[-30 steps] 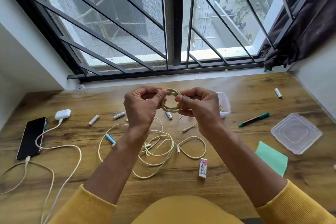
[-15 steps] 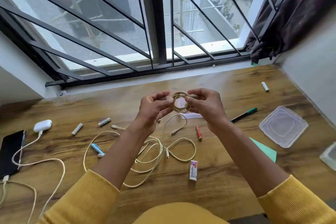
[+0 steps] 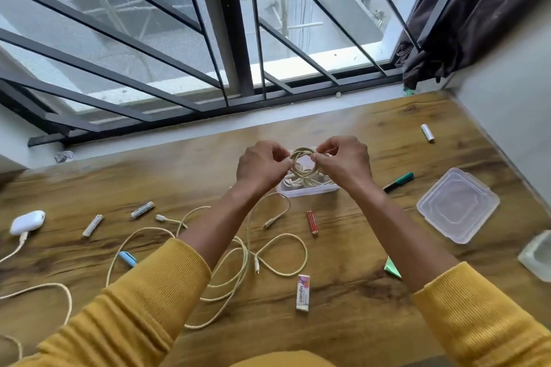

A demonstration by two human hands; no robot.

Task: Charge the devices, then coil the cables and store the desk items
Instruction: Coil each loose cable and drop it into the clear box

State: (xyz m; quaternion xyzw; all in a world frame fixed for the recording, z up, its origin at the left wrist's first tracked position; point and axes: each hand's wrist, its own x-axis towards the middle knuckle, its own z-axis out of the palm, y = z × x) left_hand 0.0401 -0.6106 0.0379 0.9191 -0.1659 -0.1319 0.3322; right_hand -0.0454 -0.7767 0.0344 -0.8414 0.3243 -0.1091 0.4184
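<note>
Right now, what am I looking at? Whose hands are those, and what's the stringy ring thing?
No robot here: a person wears a camera on their head, looking down at a wooden desk by a window. The left hand and right hand each pinch a coiled cable, over a small clear box. Loose cables, batteries, an eraser, a green marker, a white earbud case and a clear lid lie on the desk.

Home desk (image 3: 372, 301) by barred window (image 3: 238, 39)
</note>
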